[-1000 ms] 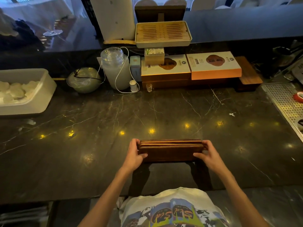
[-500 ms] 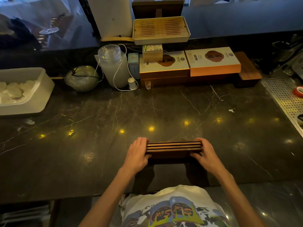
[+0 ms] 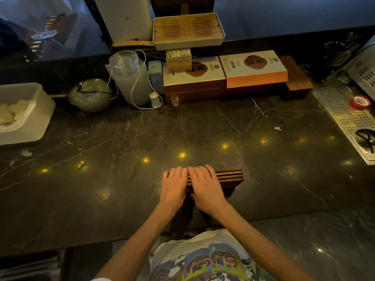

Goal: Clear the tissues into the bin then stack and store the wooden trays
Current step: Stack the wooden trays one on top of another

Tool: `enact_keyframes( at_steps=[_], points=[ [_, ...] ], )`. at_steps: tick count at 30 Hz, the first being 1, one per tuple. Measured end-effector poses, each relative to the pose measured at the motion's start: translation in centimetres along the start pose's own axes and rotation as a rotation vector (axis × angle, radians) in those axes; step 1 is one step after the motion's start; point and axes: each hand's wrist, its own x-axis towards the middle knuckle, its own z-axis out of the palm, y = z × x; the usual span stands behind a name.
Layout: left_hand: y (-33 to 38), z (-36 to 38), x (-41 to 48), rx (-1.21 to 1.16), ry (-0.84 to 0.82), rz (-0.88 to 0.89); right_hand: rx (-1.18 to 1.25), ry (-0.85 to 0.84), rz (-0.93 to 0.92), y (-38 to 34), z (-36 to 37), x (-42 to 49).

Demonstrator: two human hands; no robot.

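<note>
A stack of dark wooden trays stands on its long edge on the black marble counter, near the front. Side by side, my left hand and my right hand lie over the stack's left half. Their fingers curl over the top edge, and the right thumb is on the near face. Only the stack's right end shows. At the far left stands a white bin holding crumpled tissues.
Gift boxes, a slatted tea tray, a cup stack and a glass bowl line the back. A perforated metal drain with a red tape roll is at the right. A white scrap lies on the counter.
My right hand slid from the stack's right end to the middle, beside my left hand. The stack turned further upright on its edge, and the view moved closer over the counter.
</note>
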Motion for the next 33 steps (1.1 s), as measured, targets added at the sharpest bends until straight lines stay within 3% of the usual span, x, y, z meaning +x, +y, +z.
enact_keyframes(
  at_steps=[4,7,11,17,21,25,33],
  points=[
    [-0.2,-0.2,0.4,-0.009,-0.03,-0.001,0.016,0.072,-0.011,1.9,0.1,-0.3],
    [-0.3,-0.4,0.3,-0.022,-0.047,0.006,0.045,0.048,0.117,6.3,-0.6,-1.5],
    [-0.2,-0.6,0.3,-0.039,-0.047,-0.005,0.242,0.001,0.191,10.2,-1.1,-3.0],
    [0.6,-0.3,0.4,0.001,-0.036,-0.048,-0.074,-0.028,0.192,5.9,-1.1,-0.9],
    [0.4,-0.5,0.6,0.035,-0.053,-0.027,-0.034,-0.021,0.095,1.8,-0.8,1.2],
    [-0.3,-0.4,0.8,0.043,-0.057,0.022,0.017,0.039,0.024,2.1,-0.4,1.0],
    [-0.2,-0.4,1.0,0.064,-0.087,0.111,-0.006,-0.125,0.055,4.4,-0.9,0.9]
  ],
)
